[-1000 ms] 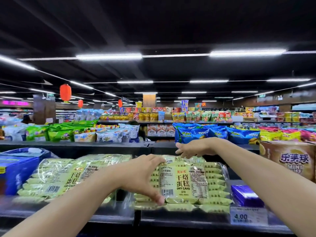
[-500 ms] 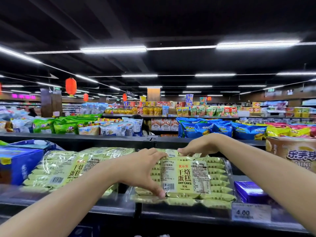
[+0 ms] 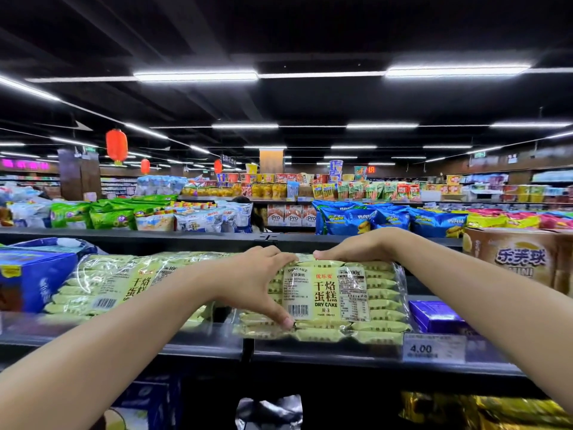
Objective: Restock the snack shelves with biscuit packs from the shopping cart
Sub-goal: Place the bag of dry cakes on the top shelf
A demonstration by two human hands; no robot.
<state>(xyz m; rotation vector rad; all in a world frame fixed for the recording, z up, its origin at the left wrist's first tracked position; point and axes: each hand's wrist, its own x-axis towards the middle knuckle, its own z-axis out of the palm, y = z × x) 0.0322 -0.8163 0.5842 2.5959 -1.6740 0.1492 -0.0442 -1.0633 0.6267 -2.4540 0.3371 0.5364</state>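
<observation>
Right hand [image 3: 356, 251] lowered onto dry cake pack [image 3: 383, 294] top edge, nearer left hand [image 3: 252, 282].

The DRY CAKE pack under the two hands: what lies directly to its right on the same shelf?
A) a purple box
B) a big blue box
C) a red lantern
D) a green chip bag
A: a purple box lies just right of the DRY CAKE pack, behind the 4.00 price tag.

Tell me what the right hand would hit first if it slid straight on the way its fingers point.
The right hand lies on the far edge of the dry cake pack, pointing left. It would likely meet the left hand first, just ahead on that edge; depth is unclear.
</observation>
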